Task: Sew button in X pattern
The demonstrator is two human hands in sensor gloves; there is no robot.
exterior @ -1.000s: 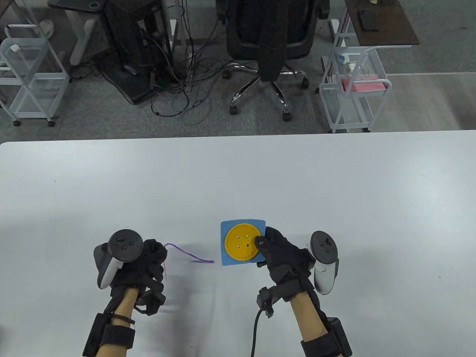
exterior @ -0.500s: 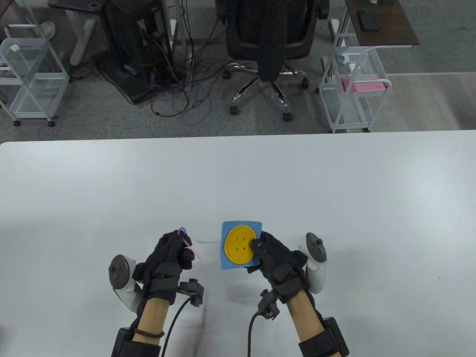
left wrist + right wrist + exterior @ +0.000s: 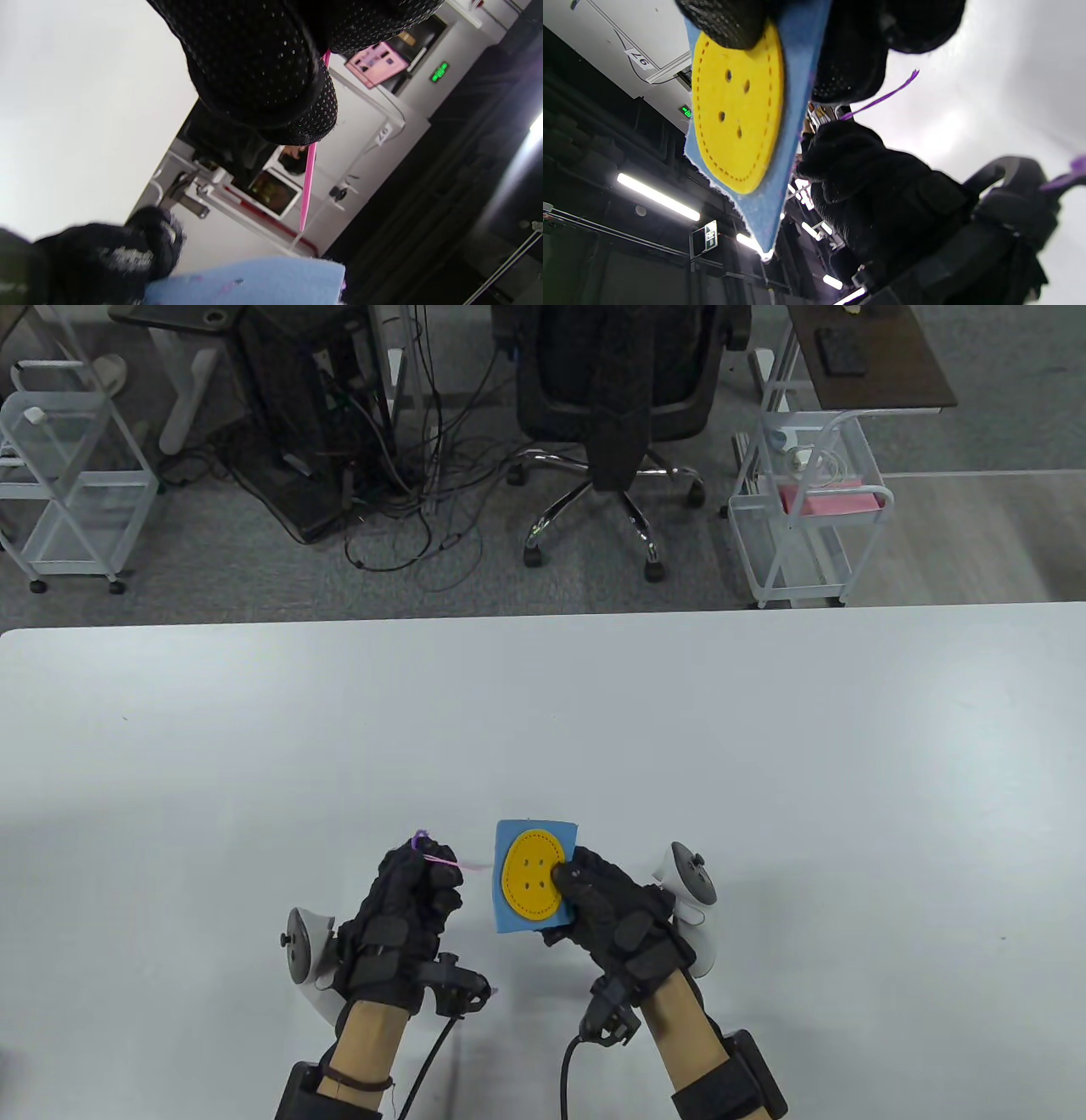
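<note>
A blue felt square (image 3: 512, 912) carries a big yellow button (image 3: 528, 881) with four holes. My right hand (image 3: 607, 908) grips the square at its right edge, thumb on the button's rim, and holds it tilted above the table; it also shows in the right wrist view (image 3: 793, 63). My left hand (image 3: 411, 891) pinches a pink plastic needle (image 3: 454, 863) that points right, toward the square's left edge; the needle also shows in the left wrist view (image 3: 308, 182). Purple thread (image 3: 418, 839) is bunched at the left fingertips, and a strand (image 3: 882, 97) shows in the right wrist view.
The white table (image 3: 764, 746) spreads wide around both hands. Beyond its far edge are an office chair (image 3: 615, 407), white wire carts (image 3: 806, 509) and tangled cables (image 3: 407, 475) on the floor.
My left hand turned over, gathered the thread and moved right toward the square with the needle pointing at it. My right hand lifted and tilted the square, shifting slightly left.
</note>
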